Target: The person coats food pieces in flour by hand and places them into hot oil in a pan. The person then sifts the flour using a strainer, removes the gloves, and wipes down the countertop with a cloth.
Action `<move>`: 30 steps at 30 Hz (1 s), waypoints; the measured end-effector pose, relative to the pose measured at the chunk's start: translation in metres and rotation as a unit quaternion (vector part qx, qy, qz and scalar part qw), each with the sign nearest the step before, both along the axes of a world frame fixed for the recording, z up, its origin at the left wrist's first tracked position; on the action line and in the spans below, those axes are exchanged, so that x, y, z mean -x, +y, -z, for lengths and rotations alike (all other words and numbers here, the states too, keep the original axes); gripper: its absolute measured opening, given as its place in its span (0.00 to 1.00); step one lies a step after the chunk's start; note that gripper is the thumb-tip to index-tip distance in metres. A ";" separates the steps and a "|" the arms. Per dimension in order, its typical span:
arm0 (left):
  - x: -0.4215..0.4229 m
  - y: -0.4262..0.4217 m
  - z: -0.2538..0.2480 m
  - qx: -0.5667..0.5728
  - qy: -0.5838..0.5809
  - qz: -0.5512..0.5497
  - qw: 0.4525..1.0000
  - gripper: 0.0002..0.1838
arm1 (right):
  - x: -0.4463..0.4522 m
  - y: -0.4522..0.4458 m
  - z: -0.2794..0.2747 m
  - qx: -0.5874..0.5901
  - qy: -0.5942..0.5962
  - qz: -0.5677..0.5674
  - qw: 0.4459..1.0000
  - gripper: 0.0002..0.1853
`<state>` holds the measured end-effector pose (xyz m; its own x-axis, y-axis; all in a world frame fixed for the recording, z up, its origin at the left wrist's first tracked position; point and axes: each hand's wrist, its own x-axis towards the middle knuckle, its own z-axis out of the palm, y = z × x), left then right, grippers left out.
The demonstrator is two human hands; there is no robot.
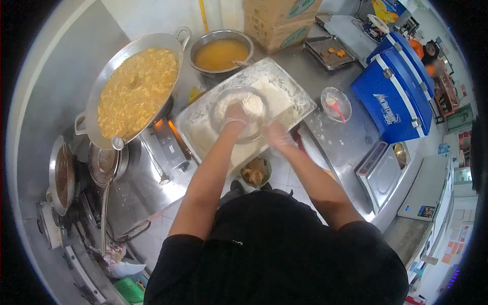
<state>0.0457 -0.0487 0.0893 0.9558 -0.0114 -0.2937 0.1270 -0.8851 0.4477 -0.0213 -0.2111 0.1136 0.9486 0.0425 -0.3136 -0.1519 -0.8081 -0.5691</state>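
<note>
A round bowl (pixel 243 136) with a pale floury mix (pixel 253 104) in it sits in a large white tray (pixel 297 104) dusted with flour. My left hand (pixel 235 114), in a clear plastic glove, reaches down into the bowl; its fingers are buried in or hidden by the mix. At the bowl's right side is my right hand (pixel 279 135), also in a clear glove. Its fingers are blurred, and I cannot make out whether they grip the rim.
On the left, a large wok (pixel 181 38) holds yellow frying food, with a long-handled ladle (pixel 117 143) by it. A metal bowl of yellow liquid (pixel 221 55) stands behind the tray. Rightward are a small bowl (pixel 336 104), blue cooler (pixel 391 91) and scale (pixel 381 175). Another person (pixel 429 53) is far right.
</note>
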 end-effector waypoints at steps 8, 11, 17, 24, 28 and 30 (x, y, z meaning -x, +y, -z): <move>-0.006 -0.016 -0.033 -0.034 0.007 0.062 0.997 0.30 | -0.017 -0.013 0.032 0.021 -0.060 -0.043 0.997 0.21; 0.002 -0.019 -0.019 0.045 -0.020 -0.075 0.996 0.31 | -0.016 0.021 0.095 -0.034 -0.025 -0.029 0.999 0.25; -0.022 0.002 -0.010 -0.088 0.051 0.055 0.993 0.56 | -0.038 -0.026 0.083 -0.011 -0.054 -0.013 0.998 0.26; 0.000 -0.035 -0.030 0.075 -0.025 -0.150 0.986 0.49 | -0.025 0.006 0.062 -0.095 -0.006 0.043 0.995 0.28; -0.007 -0.016 -0.033 0.073 0.013 -0.094 0.993 0.47 | -0.016 -0.003 0.057 -0.059 -0.061 -0.001 0.996 0.26; -0.003 -0.007 -0.025 -0.009 -0.090 -0.044 0.995 0.45 | -0.026 -0.023 0.056 -0.051 -0.098 -0.005 0.994 0.26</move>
